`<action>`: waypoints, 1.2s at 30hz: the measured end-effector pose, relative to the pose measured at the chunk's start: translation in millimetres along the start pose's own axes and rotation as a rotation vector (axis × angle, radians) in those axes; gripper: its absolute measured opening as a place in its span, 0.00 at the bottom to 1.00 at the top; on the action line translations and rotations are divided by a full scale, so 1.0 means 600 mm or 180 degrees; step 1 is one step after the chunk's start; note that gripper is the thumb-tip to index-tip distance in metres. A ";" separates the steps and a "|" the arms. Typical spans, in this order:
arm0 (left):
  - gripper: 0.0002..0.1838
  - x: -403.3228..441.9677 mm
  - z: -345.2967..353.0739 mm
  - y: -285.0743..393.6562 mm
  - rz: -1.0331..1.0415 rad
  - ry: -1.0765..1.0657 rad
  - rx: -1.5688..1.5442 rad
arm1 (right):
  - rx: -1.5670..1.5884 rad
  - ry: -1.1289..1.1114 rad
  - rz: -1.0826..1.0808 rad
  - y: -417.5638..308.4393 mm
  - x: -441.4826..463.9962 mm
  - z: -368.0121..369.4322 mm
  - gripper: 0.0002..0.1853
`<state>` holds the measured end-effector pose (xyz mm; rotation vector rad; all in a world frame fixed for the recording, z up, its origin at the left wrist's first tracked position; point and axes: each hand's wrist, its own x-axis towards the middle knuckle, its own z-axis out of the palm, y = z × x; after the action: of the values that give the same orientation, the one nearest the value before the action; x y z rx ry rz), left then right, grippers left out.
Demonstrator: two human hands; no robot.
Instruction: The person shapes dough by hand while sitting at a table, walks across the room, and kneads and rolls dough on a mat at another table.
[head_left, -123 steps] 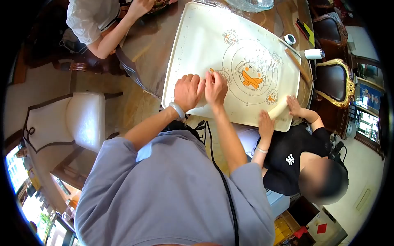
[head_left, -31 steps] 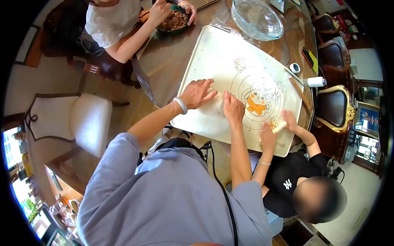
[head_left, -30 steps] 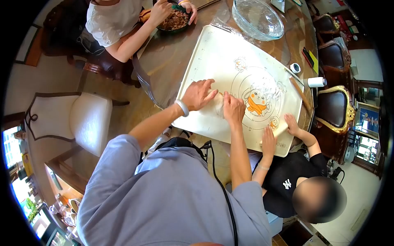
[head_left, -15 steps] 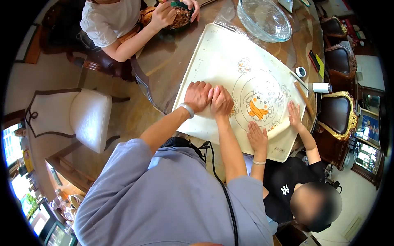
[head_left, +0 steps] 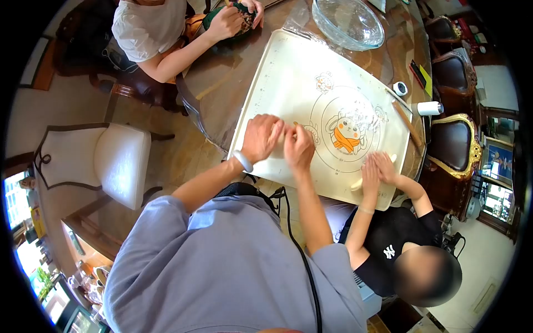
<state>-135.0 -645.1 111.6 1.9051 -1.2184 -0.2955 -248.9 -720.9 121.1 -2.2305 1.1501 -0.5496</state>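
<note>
My left hand (head_left: 262, 137), with a pale band at the wrist, is curled over the left part of a cream mat (head_left: 288, 66) printed with circles and cartoon figures. Close beside it, my right hand (head_left: 298, 147) has its fingers folded in, slightly blurred. Whatever the two hands hold is hidden under the fingers. At the mat's lower right corner, another person's two hands (head_left: 378, 168) lie together on a pale dough roll (head_left: 356, 185), whose ends show on either side.
A wooden rolling pin (head_left: 407, 123) lies at the mat's right edge, near a white cylinder (head_left: 430, 108) and a white roll (head_left: 400, 88). A glass bowl (head_left: 348, 23) stands behind the mat. At the upper left, a person (head_left: 161, 41) holds a dark bowl (head_left: 242, 25).
My hands have come slightly apart, after being pressed side by side on the mat. The co-worker's hands have moved together on the roll. The view has shifted a little.
</note>
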 end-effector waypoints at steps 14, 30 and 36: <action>0.08 0.043 0.055 -0.060 0.0249 -0.0022 0.0942 | -0.0447 0.0769 -0.1238 0.057 0.073 0.090 0.08; 0.29 -0.067 0.038 -0.073 -0.1437 0.0131 -0.0418 | -0.0588 -0.0350 0.0135 0.083 -0.007 0.015 0.25; 0.30 0.013 0.010 -0.046 -0.1273 0.0150 -0.1459 | -0.0160 -0.1347 0.1047 0.085 -0.019 0.003 0.30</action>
<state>-116.8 -650.0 88.7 1.7182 -0.6544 -0.6761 -284.7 -735.1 85.3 -2.0045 1.2682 0.0838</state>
